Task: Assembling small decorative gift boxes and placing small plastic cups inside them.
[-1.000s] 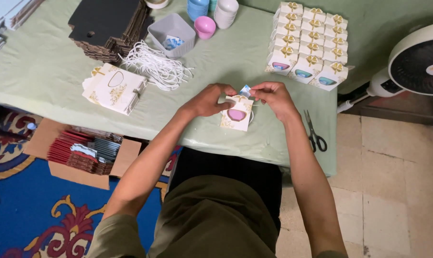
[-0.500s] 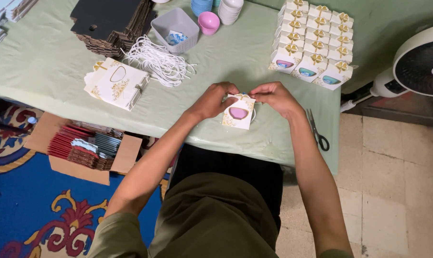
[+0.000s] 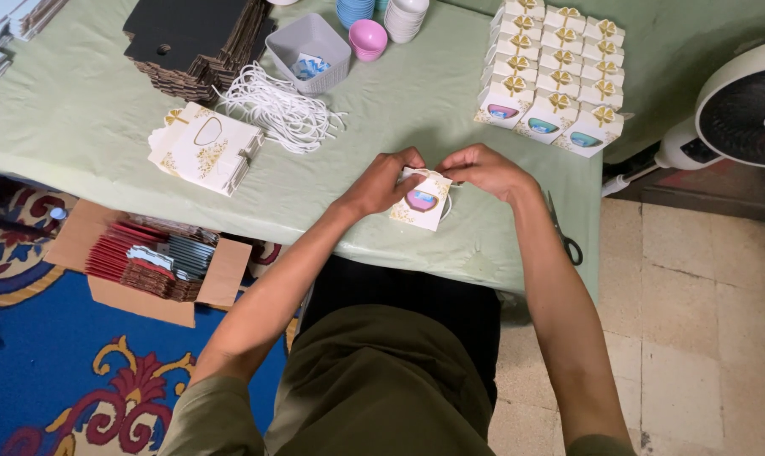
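A small white gift box (image 3: pixel 422 204) with a pink oval window stands on the green tablecloth (image 3: pixel 399 110) near the table's front edge. My left hand (image 3: pixel 385 180) pinches its top left corner. My right hand (image 3: pixel 484 169) pinches its top right side, with a thin white string looping by the box. A loose pile of white strings (image 3: pixel 281 108) lies to the left, beside a stack of flat white box blanks (image 3: pixel 205 149).
Several finished gift boxes (image 3: pixel 551 72) stand in rows at the back right. A grey tray (image 3: pixel 309 52), a pink cup (image 3: pixel 368 39), stacked cups and black cardboard sheets (image 3: pixel 195 38) sit at the back. Scissors (image 3: pixel 561 234) lie right. A cardboard carton (image 3: pixel 150 263) and a fan (image 3: pixel 741 110) are off the table.
Both hands stay on the small box, with fingers shifting slightly at its top. The view has shifted a little.
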